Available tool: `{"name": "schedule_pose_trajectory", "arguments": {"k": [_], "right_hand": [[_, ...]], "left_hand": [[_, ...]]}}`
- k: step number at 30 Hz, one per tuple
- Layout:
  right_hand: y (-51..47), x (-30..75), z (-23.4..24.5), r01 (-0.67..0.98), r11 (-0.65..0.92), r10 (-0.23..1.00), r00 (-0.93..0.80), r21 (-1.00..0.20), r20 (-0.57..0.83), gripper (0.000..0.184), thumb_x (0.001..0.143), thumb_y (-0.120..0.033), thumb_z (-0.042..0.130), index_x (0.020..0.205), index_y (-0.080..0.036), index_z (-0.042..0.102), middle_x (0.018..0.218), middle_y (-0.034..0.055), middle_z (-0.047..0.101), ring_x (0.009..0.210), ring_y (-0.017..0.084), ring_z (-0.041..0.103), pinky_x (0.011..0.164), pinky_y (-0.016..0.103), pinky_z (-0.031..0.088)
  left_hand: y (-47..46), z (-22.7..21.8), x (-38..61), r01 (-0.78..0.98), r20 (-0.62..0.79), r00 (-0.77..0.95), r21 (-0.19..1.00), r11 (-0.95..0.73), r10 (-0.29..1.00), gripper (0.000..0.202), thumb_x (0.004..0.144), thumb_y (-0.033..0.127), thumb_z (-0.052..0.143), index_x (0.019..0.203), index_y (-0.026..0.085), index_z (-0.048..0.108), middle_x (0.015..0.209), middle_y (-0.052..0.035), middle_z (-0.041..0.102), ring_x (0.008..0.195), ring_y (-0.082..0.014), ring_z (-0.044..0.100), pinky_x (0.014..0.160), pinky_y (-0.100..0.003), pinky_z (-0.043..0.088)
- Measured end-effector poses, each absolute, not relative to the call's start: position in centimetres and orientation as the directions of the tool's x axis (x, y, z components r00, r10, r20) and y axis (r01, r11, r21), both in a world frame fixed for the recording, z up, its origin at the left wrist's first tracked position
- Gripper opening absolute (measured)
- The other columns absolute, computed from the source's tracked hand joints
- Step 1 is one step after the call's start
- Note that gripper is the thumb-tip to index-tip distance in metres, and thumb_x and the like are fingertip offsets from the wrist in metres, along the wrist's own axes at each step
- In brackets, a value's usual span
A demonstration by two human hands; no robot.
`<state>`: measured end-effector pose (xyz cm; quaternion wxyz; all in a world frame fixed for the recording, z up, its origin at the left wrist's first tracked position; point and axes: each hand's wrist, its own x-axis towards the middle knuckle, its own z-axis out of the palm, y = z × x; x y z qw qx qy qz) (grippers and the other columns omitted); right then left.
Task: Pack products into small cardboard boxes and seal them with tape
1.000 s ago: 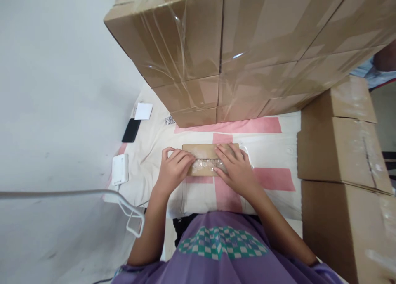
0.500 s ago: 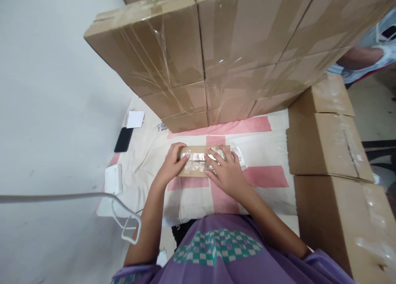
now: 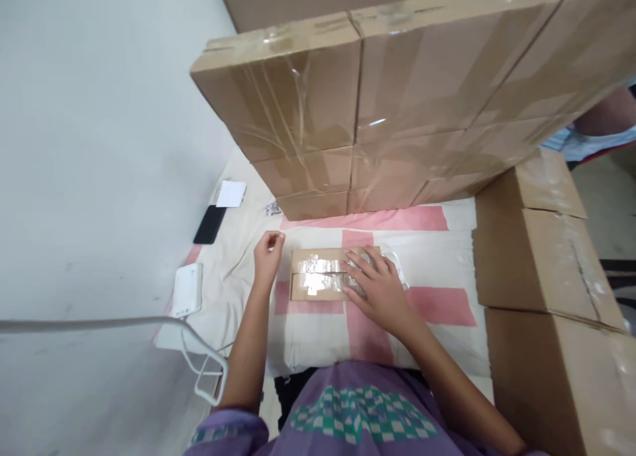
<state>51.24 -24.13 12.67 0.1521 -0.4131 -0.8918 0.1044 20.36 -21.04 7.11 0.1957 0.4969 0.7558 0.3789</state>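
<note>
A small flat cardboard box [image 3: 318, 280] with shiny clear tape across its top lies on a cream and pink cloth [image 3: 427, 257] in front of me. My right hand [image 3: 380, 287] lies flat on the box's right half, fingers stretched over the tape. My left hand [image 3: 268, 257] sits just off the box's left end, fingers loosely curled, with nothing visible in it.
A tall stack of taped cardboard cartons [image 3: 377, 105] stands right behind the small box. More cartons [image 3: 541, 257] line the right side. A black phone [image 3: 209, 224], a white card [image 3: 231, 193] and a white device [image 3: 187, 289] with a cable lie at the left by the wall. Another person's arm [image 3: 609, 114] shows at far right.
My left hand has come off the box's top and now sits beside its left end. My right hand stays pressed on the tape. The camera view shifted slightly.
</note>
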Motion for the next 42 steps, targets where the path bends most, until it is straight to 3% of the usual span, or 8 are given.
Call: {"name": "schedule_pose_trajectory", "arguments": {"k": [4, 8, 13, 17, 24, 29, 33, 42], "right_hand": [[-24.0, 51.1, 12.7, 0.711, 0.64, 0.767, -0.613, -0.292, 0.191, 0.041, 0.102, -0.038, 0.054, 0.141, -0.026, 0.061, 0.157, 0.0041, 0.053, 0.147, 0.036, 0.037, 0.11, 0.055, 0.039], [-23.8, 51.0, 12.2, 0.718, 0.652, 0.758, -0.621, -0.242, 0.199, 0.043, 0.1, -0.036, 0.058, 0.141, -0.026, 0.061, 0.155, 0.0067, 0.055, 0.146, 0.036, 0.038, 0.106, 0.055, 0.043], [-23.5, 51.2, 12.0, 0.715, 0.667, 0.745, -0.633, -0.211, 0.211, 0.044, 0.099, -0.034, 0.058, 0.142, -0.027, 0.058, 0.152, 0.007, 0.057, 0.147, 0.035, 0.039, 0.106, 0.054, 0.044], [-22.4, 48.9, 14.6, 0.737, 0.655, 0.752, -0.616, -0.165, 0.232, 0.028, 0.097, -0.037, 0.06, 0.122, -0.028, 0.067, 0.132, 0.0072, 0.071, 0.128, 0.034, 0.058, 0.106, 0.058, 0.039], [-15.4, 35.4, 18.2, 0.625, 0.7, 0.694, -0.708, -0.346, 0.126, 0.021, 0.099, -0.033, 0.055, 0.105, -0.021, 0.072, 0.108, 0.0078, 0.077, 0.102, 0.026, 0.071, 0.09, 0.041, 0.052], [-9.7, 24.7, 15.2, 0.697, 0.544, 0.738, -0.662, -0.467, -0.129, 0.045, 0.092, -0.019, 0.06, 0.137, -0.015, 0.061, 0.122, 0.0114, 0.073, 0.09, 0.02, 0.072, 0.087, 0.035, 0.056], [-6.6, 19.4, 12.6, 0.715, 0.658, 0.706, -0.695, -0.234, -0.139, 0.043, 0.097, -0.01, 0.046, 0.137, -0.017, 0.06, 0.129, 0.0147, 0.069, 0.119, 0.023, 0.065, 0.099, 0.033, 0.05], [-5.7, 17.6, 10.5, 0.832, 0.554, 0.796, -0.535, -0.018, -0.283, 0.023, 0.098, -0.016, 0.053, 0.111, -0.013, 0.072, 0.106, 0.0204, 0.074, 0.097, 0.028, 0.073, 0.08, 0.031, 0.053]], "left_hand": [[-16.1, 4.2, 15.1, 0.598, 0.066, -0.591, 0.704, 0.382, 0.804, 0.028, 0.091, 0.032, 0.055, 0.112, 0.016, 0.063, 0.096, -0.0062, 0.067, 0.082, -0.0182, 0.063, 0.084, -0.03, 0.049], [-12.3, 2.1, 12.6, 0.629, 0.077, -0.601, 0.66, 0.411, 0.795, 0.037, 0.084, 0.028, 0.067, 0.12, 0.018, 0.067, 0.106, -0.0094, 0.068, 0.097, -0.0232, 0.064, 0.09, -0.034, 0.044], [-10.9, 0.0, 11.9, 0.637, 0.144, -0.596, 0.683, 0.356, 0.79, 0.03, 0.094, 0.03, 0.059, 0.119, 0.019, 0.071, 0.111, -0.0125, 0.07, 0.108, -0.0283, 0.063, 0.099, -0.041, 0.039], [-10.8, -1.3, 11.3, 0.583, 0.172, -0.621, 0.753, 0.304, 0.765, 0.03, 0.1, 0.032, 0.05, 0.119, 0.022, 0.072, 0.116, -0.0118, 0.069, 0.108, -0.0263, 0.064, 0.098, -0.038, 0.042], [-10.6, -1.7, 10.3, 0.481, 0.193, -0.608, 0.861, 0.164, 0.77, 0.029, 0.104, 0.027, 0.043, 0.113, 0.023, 0.071, 0.108, -0.0068, 0.075, 0.101, -0.0214, 0.068, 0.089, -0.031, 0.046], [-10.8, -1.5, 9.8, 0.428, 0.221, -0.552, 0.903, 0.046, 0.804, 0.026, 0.105, 0.034, 0.044, 0.101, 0.022, 0.067, 0.091, -0.0022, 0.076, 0.083, -0.0169, 0.069, 0.077, -0.026, 0.048], [-10.8, -1.3, 9.2, 0.442, 0.275, -0.474, 0.896, -0.044, 0.836, 0.022, 0.104, 0.028, 0.044, 0.1, 0.022, 0.065, 0.097, -0.0018, 0.075, 0.09, -0.0159, 0.069, 0.083, -0.025, 0.048], [-10.9, -0.8, 9.1, 0.553, 0.234, -0.498, 0.828, 0.098, 0.835, 0.022, 0.104, 0.03, 0.046, 0.093, 0.025, 0.065, 0.102, -0.0028, 0.073, 0.093, -0.0197, 0.065, 0.076, -0.03, 0.039]]}}
